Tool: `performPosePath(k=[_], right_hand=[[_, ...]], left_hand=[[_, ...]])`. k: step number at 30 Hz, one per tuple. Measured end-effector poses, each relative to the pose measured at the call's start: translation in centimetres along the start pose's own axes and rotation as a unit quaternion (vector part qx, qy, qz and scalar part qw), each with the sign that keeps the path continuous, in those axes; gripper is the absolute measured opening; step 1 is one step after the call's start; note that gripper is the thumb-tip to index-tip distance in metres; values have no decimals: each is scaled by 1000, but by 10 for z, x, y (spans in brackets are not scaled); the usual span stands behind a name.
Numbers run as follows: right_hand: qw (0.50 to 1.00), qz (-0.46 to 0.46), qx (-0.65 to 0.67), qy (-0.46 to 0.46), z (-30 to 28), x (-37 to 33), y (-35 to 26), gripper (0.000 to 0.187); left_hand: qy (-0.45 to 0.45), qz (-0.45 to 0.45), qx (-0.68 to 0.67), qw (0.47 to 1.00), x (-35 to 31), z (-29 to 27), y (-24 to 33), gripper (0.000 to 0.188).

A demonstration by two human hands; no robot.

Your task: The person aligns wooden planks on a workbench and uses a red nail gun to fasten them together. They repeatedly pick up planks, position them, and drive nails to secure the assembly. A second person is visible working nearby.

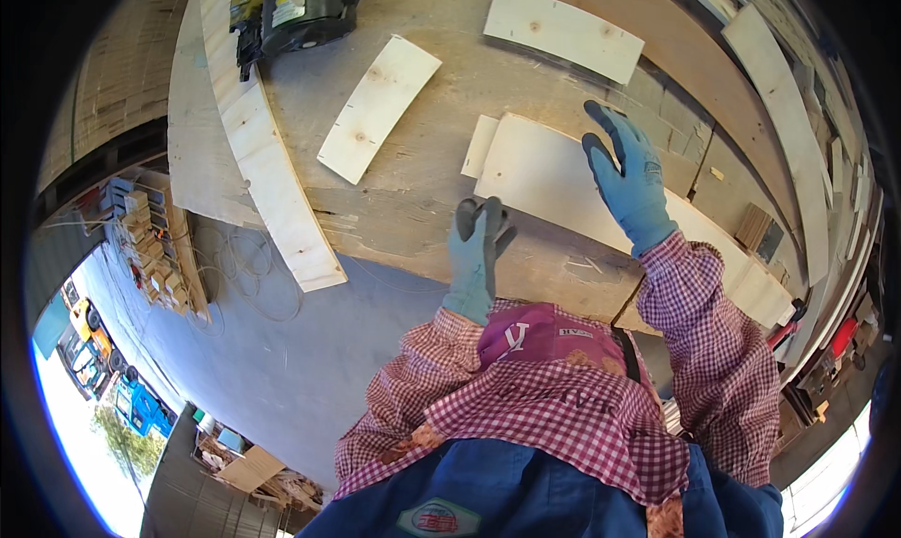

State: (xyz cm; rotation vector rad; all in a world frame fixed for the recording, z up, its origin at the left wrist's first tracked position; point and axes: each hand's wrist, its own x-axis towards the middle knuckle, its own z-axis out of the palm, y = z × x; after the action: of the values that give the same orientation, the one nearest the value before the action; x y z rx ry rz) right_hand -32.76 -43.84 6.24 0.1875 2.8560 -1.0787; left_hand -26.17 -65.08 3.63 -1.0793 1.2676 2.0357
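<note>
Both my hands wear blue gloves with dark fingertips. My right hand (631,176) is held over a long pale wooden board (535,167), its thumb and fingers spread and nothing between them. Just off that board's near left corner is my left hand (477,256), with bent fingers a little apart and no object visible in it. A short pale strip (477,146) juts out at the board's left end. Further left, a short plank (378,109) lies at a slant on the worn plywood worktop (404,205). Another short plank (563,33) lies at the far side.
A black and olive power tool, apparently a nail gun (310,12), rests at the far left by a long board (272,172) overhanging the worktop. Long strips (784,144) are stacked at right. A pallet of wood blocks (155,247) and a loose hose (249,270) lie left.
</note>
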Motion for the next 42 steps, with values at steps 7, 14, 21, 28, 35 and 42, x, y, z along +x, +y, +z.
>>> performPosePath(k=[7,14,21,28,35,42], right_hand=[[996,9,47,73,-74,-120,28,38],[982,128,33,134,-106,-289,100,39],[946,233,105,201,-156,-442,192,40],[859,377,75,337,-223,-604,280,45],[738,483,186,433,-191,-680,312,47],[744,506,254,355,-176,-656,288,43]], left_hand=[[-84,385,419,818,-52,-3,-5,82],[-251,517,625,529,-110,96,-74,70],[-335,515,679,402,-170,205,-218,74],[-391,537,712,227,-193,329,-346,101],[-356,519,774,66,-169,457,-455,129],[-376,423,823,49,-146,493,-477,135]])
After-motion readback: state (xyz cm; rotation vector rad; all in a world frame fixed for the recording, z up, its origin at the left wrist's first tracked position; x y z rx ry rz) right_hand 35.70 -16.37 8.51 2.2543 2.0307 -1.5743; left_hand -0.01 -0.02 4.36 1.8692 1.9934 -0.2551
